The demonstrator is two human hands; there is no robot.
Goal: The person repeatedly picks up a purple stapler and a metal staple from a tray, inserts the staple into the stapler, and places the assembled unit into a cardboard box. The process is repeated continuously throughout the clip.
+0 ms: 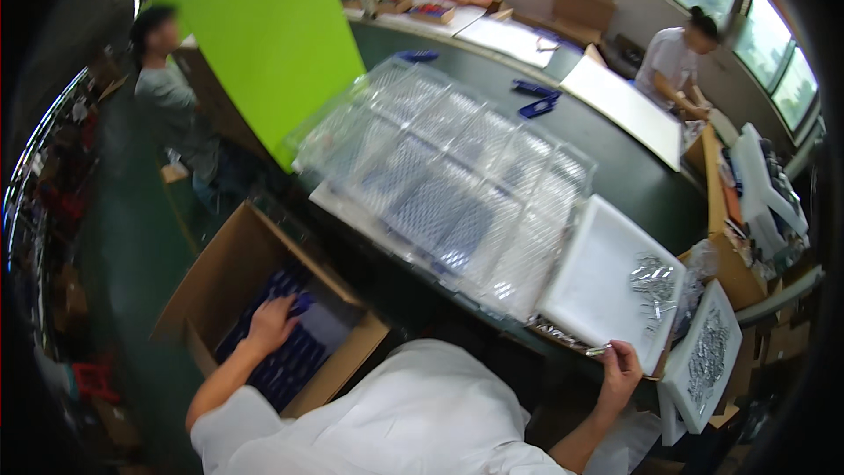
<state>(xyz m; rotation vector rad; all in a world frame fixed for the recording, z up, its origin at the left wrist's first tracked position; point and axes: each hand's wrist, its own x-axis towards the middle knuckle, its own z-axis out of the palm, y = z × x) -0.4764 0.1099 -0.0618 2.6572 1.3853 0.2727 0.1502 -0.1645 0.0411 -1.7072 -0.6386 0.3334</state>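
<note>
My left hand (271, 325) reaches into a cardboard box (338, 376) at my left, its fingers closed on a dark blue piece (301, 303). Rows of similar blue pieces (274, 380) lie beneath it, too small to name exactly. At the lower right, my right hand (622, 373) pinches a small shiny metal part (599, 350) by the near edge of a white tray (587, 286). Slender metal parts (652, 280) are heaped along that tray's right side. A clear plastic tray with several compartments (440, 176) covers much of the bench to its left.
A bright green panel (264, 44) stands at the back left. Dark blue tools (538, 105) lie on the green bench (646, 198). Another white tray (699, 356) of metal parts sits at the right. People sit across the bench; one person (176, 97) stands left.
</note>
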